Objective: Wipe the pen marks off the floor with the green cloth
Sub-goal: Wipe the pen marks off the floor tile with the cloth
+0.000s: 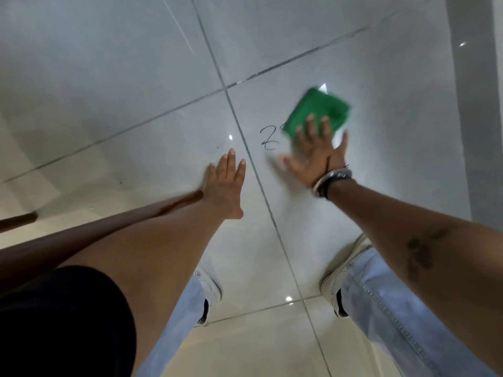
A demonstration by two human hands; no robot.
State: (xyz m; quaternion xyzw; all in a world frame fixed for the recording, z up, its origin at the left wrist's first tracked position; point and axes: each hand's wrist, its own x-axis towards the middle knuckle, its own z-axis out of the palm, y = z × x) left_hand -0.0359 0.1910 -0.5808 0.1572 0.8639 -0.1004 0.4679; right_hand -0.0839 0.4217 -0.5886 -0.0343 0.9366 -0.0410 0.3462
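Flat, right hand [317,156] presses green cloth [317,111] beside pen marks [268,138].

black pen marks [268,138] on the floor tile [272,213], like "2" (partly covered), no other text

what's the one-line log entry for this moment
right hand: flat on cloth | left hand: flat on floor | marks: partly left

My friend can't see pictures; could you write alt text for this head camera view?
A right hand presses a green cloth on pale floor tiles beside black pen marks. The left hand lies flat on the floor.
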